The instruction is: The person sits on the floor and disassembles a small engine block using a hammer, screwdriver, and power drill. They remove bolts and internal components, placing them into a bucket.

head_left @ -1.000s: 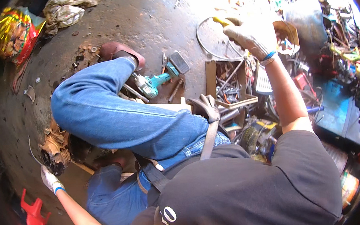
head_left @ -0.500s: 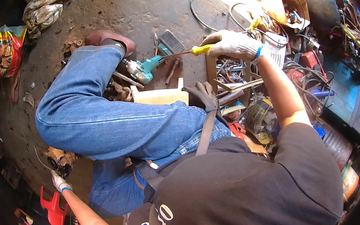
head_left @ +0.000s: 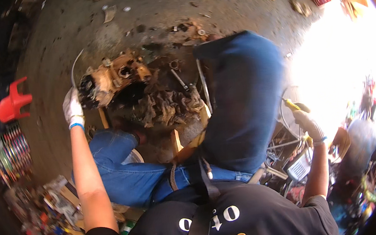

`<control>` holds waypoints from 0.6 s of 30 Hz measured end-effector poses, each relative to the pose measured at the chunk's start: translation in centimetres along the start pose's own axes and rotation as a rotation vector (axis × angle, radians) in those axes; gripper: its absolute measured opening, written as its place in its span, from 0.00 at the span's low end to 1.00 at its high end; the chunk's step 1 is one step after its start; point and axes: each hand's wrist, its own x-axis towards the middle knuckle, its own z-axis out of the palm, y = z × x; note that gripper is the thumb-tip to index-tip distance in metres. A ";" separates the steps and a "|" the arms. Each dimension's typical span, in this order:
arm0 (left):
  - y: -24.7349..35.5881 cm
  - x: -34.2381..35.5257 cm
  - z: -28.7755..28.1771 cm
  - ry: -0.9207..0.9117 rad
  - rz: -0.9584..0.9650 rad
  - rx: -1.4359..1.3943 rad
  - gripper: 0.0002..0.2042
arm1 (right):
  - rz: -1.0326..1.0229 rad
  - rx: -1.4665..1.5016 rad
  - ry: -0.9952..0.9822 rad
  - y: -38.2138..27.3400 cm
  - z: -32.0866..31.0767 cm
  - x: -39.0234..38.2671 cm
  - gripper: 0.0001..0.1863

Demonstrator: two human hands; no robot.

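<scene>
My left hand [head_left: 73, 108], in a white work glove, is closed on a thin, curved grey strip [head_left: 73, 69] that sticks up past the fingers. Right beside it, a dirty, brownish metal engine part [head_left: 114, 78] lies on the floor, with dark openings in its casing. Out to the right, my right hand [head_left: 308, 123], also gloved, grips the yellow handle of a screwdriver [head_left: 291, 105]. The screwdriver's shaft points up and away, partly lost in glare. My bent knee stands between the two hands.
Crumpled dirty rags [head_left: 169, 106] and a metal rod [head_left: 179, 79] lie beyond my lap. A red plastic stool [head_left: 14, 100] stands at far left, near a rack of small parts [head_left: 15, 150]. Tools and scrap crowd both sides; bright glare washes out the upper right.
The view has swung left, bringing the engine part to the middle left. My right hand, with the screwdriver, now sits lower at the right. The left hand still holds the strip.
</scene>
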 end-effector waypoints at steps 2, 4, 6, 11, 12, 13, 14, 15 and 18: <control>0.4 -1.7 -0.2 0.055 0.068 -0.008 0.28 | -0.098 -0.013 0.064 -1.4 -1.8 1.0 0.22; 0.1 -2.9 -0.3 0.065 -0.012 -0.172 0.28 | -0.129 -0.077 0.159 -4.0 -3.8 1.7 0.22; -0.6 -3.7 -0.3 0.073 -0.022 -0.218 0.29 | -0.158 -0.136 0.236 -7.9 -5.6 2.3 0.22; -1.9 -5.4 0.0 0.036 -0.128 -0.354 0.29 | -0.243 -0.273 0.296 -20.8 -6.7 4.5 0.22; -1.8 -6.0 -0.1 0.040 -0.108 -0.338 0.29 | -0.281 -0.298 0.291 -22.9 -6.4 4.4 0.22; -1.6 -6.4 -0.1 0.043 -0.094 -0.332 0.28 | -0.315 -0.328 0.283 -25.0 -6.0 4.4 0.22; -1.5 -6.7 -0.2 0.071 -0.061 -0.285 0.27 | -0.350 -0.352 0.272 -26.9 -5.3 4.2 0.22; -1.1 -6.7 -0.1 0.090 -0.067 -0.354 0.27 | -0.374 -0.380 0.252 -28.8 -4.4 4.2 0.22; -0.3 -7.2 -0.1 0.065 -0.122 -0.184 0.27 | -0.441 -0.484 0.161 -33.4 0.1 4.1 0.22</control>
